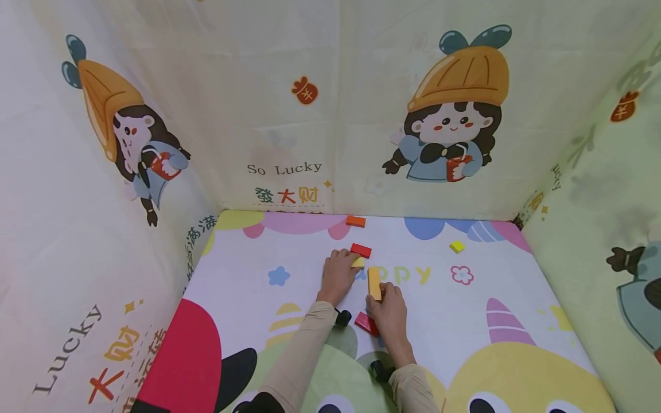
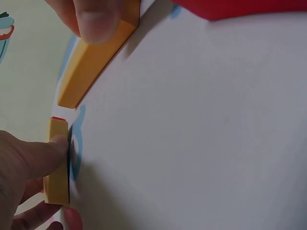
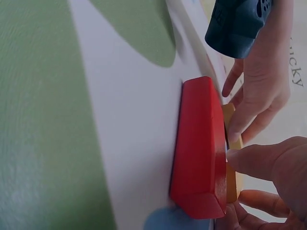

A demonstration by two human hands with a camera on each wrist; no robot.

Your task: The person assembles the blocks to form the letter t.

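My left hand (image 1: 338, 275) pinches a yellow block (image 1: 358, 263) by its sides, just in front of a red block (image 1: 361, 250). In the left wrist view the thumb lies along that yellow block's (image 2: 58, 187) face. My right hand (image 1: 391, 315) grips a longer-looking yellow-orange block (image 1: 374, 280) between thumb and fingers, right of the left hand. The left wrist view shows this second block (image 2: 79, 79) slanting toward the first. Beside the right hand lies another red block (image 1: 365, 323), which fills the middle of the right wrist view and partly hides the yellow blocks there.
An orange-red block (image 1: 356, 221) lies at the table's back edge. A small yellow block (image 1: 457, 246) sits farther right. The patterned mat (image 1: 434, 310) covers the tabletop, and printed cloth walls (image 1: 361, 115) stand at the back and both sides.
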